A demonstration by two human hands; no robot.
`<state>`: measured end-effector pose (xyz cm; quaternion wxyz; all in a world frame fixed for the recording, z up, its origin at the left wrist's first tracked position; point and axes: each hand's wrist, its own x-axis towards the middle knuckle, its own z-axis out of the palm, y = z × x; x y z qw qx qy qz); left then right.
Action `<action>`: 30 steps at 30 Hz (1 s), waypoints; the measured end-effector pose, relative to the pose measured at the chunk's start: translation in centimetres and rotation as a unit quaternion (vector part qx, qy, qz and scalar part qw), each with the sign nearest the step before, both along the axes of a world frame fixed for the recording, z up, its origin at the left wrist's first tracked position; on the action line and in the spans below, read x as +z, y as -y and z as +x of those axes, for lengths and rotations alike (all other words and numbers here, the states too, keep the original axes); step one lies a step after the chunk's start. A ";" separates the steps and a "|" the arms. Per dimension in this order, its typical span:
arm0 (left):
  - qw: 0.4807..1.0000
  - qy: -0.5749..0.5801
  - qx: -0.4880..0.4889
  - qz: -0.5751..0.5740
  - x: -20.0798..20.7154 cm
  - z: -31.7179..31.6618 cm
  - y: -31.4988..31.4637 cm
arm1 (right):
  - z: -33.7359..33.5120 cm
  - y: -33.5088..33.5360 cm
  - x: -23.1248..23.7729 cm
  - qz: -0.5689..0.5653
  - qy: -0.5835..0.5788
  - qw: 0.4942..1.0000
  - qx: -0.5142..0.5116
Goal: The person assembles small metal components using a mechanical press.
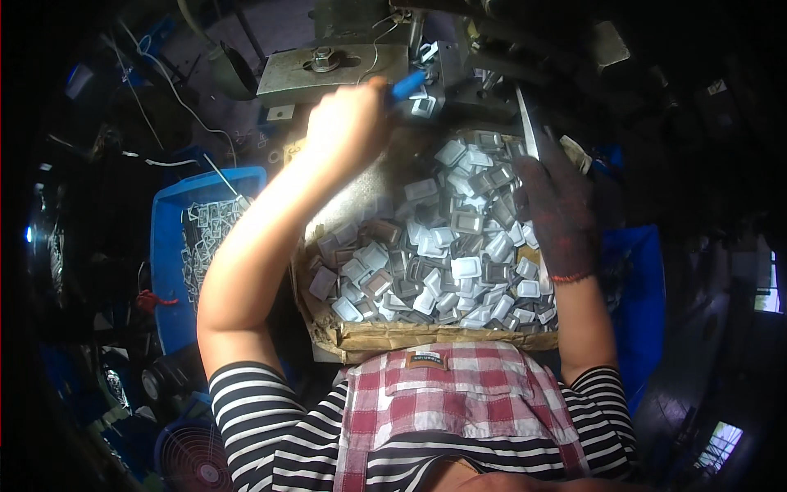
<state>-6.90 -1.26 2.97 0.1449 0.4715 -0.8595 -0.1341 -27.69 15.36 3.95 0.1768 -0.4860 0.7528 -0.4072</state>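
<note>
The left hand (348, 123) is clenched around a blue-handled tool (407, 84), its tip at the dark machine (459, 78) just past the far edge of a cardboard tray (410, 338) heaped with small grey metal frames (451, 246). The right hand (557, 209), in a dark glove, lies spread and released on the pile at the tray's right edge, touching the frames. Little open room shows between the tray and a blue bin (168, 271) of similar parts at left; the surroundings are too dark to make out, and the tool's tip is hidden.
</note>
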 end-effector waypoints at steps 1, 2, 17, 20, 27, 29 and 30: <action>1.000 0.020 -0.017 0.017 -0.2 0.8 -1.6 | -0.4 0.8 -0.8 -0.010 -0.034 0.999 0.004; 0.995 0.055 -0.017 0.079 0.0 1.0 -3.2 | -0.8 1.5 -1.6 -0.020 -0.068 0.997 0.009; 0.953 0.158 -0.136 0.222 0.1 2.1 -5.4 | -0.3 -2.5 0.5 -0.022 -0.047 0.999 0.014; 0.974 0.091 -0.081 0.192 -0.4 2.2 -5.4 | 1.9 -4.5 2.3 0.015 -0.019 1.000 -0.006; 0.909 -0.277 0.096 0.295 -6.3 5.7 -3.3 | 5.7 -7.5 2.4 0.177 0.271 0.943 0.083; 0.854 -0.353 0.091 0.371 -4.6 4.4 -4.4 | 6.2 -7.6 1.7 0.164 0.276 0.941 0.110; 0.837 -0.378 0.069 0.390 -4.7 4.2 -4.4 | 6.3 -7.6 1.3 0.158 0.292 0.936 0.116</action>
